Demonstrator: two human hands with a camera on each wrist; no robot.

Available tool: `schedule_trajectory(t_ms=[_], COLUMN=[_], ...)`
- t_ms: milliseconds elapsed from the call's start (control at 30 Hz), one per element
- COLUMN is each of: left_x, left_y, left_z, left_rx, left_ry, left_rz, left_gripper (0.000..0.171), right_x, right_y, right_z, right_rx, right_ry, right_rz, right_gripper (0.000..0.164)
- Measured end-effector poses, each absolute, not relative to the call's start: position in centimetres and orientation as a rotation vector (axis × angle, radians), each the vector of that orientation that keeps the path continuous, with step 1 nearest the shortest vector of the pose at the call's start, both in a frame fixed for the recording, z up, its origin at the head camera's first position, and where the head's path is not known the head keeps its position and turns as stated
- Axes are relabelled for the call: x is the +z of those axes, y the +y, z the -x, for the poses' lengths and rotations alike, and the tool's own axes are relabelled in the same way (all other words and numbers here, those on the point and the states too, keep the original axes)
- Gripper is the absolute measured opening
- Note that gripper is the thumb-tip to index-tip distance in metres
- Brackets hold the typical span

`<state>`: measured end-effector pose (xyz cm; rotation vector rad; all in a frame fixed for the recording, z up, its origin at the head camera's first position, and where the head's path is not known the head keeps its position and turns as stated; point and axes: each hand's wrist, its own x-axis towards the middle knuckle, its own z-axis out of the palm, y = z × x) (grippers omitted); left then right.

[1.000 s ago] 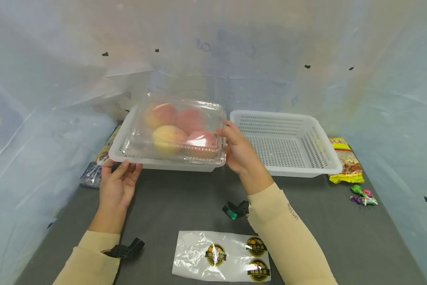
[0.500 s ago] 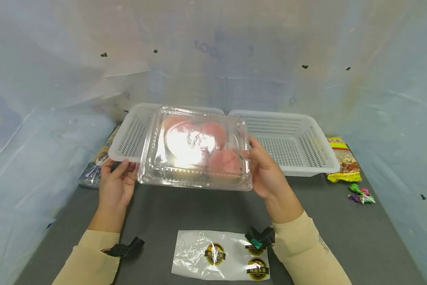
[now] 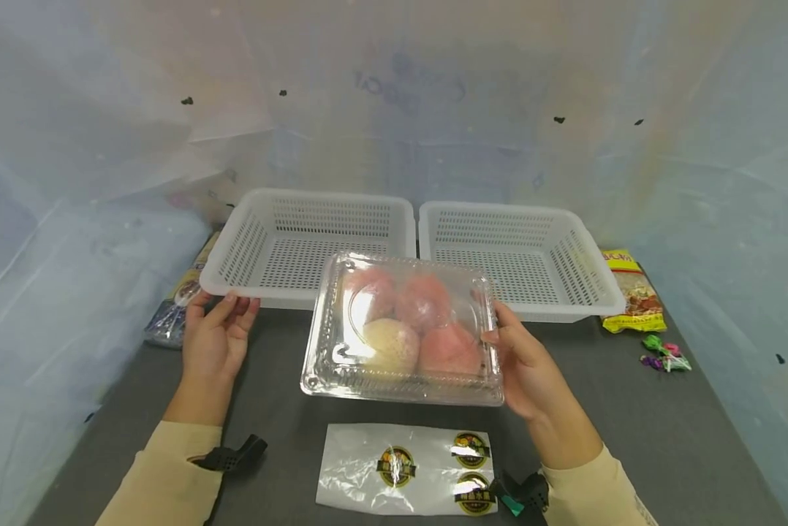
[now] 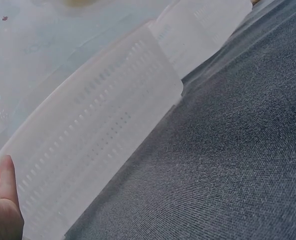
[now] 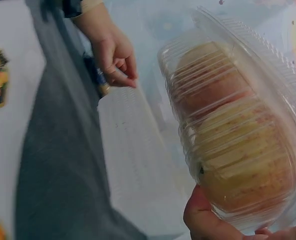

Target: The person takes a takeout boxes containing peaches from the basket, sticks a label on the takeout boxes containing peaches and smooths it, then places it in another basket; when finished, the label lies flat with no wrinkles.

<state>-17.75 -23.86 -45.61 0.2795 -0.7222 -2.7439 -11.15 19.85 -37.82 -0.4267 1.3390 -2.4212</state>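
My right hand grips the right end of a clear plastic clamshell box with several red and yellow peaches inside. The box is held above the table, tilted, its lid closed. In the right wrist view the thumb presses the box's ribbed side, with a yellow peach behind it. My left hand pinches the near-left corner of the left white plastic basket. The left wrist view shows those fingers at the basket's rim, beside its slotted wall. The left basket holds nothing.
A second white basket stands to the right, close beside the first. Food packets lie at the left and right, with wrapped candies near the latter. A flat plastic bag with round labels lies in front on the grey table.
My right hand has lifted the box of peaches from over the left basket, toward me and to the right, uncovering the basket. The left hand has stayed at the basket's corner.
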Motion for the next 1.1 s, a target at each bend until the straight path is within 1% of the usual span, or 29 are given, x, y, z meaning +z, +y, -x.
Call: schedule_trajectory(t_ms=[200, 400, 700, 867, 967, 1100], left_x=[-45.6, -45.5, -45.6, -45.8, -45.8, -45.7], left_y=[-23.8, -23.7, -23.5, -23.5, -23.5, -23.4], left_z=[17.7, 17.5, 17.7, 17.8, 17.8, 17.7], left_rx=[-2.732, -2.731, -2.726, -2.726, -2.722, -2.711], left_ry=[-0.679, -0.657, -0.571, -0.537, -0.555, -0.587], left_rz=[-0.323, -0.340, -0.348, -0.323, -0.331, -0.358], left_gripper=[0.042, 0.041, 0.035, 0.034, 0.036, 0.039], right_x=[-40.0, -41.9, -44.0, -44.4, -44.3, -44.0], right_y=[21.8, 23.4, 24.4, 24.5, 24.3, 24.1], right_z=[9.6, 8.5, 8.8, 9.2, 9.5, 9.8], right_rx=[-2.396, -2.381, -2.323, -2.304, -2.287, -2.213], right_ry=[1.349, 1.330, 1.421, 1.510, 1.558, 1.644], right_rz=[0.382, 0.355, 0.260, 0.182, 0.148, 0.094], right_gripper=[0.061, 0.059, 0.057, 0.055, 0.058, 0.067])
